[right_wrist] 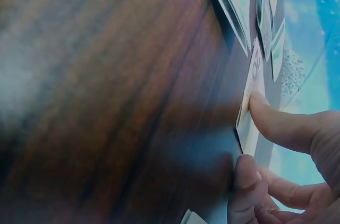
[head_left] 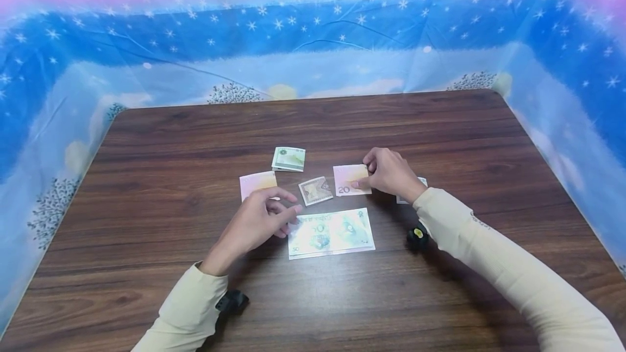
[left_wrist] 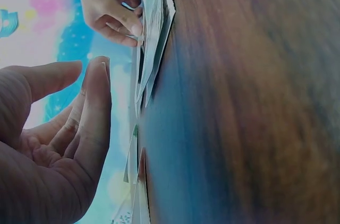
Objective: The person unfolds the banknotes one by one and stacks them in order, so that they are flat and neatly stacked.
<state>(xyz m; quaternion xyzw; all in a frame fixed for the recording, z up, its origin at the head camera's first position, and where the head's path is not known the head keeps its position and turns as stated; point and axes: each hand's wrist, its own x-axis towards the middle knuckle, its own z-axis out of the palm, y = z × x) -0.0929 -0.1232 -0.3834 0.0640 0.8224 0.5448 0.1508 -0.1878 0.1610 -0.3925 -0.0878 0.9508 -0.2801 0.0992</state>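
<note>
My right hand is at a folded pink-and-yellow banknote marked 20; the thumb lies on its face and the fingers bend at its right edge. In the right wrist view, the thumb touches the folded banknote, with fingertips close by its near end. My left hand hovers with loosely bent fingers and nothing between thumb and forefinger, as the left wrist view shows. It is beside a larger pale green banknote marked 50 and partly covers another pink-and-yellow folded banknote.
A small brown folded banknote lies between the two pink ones. Farther back is a green folded banknote. Another folded note is mostly hidden behind the right wrist. All lie on a dark wooden table, with a snowflake-patterned cloth around it.
</note>
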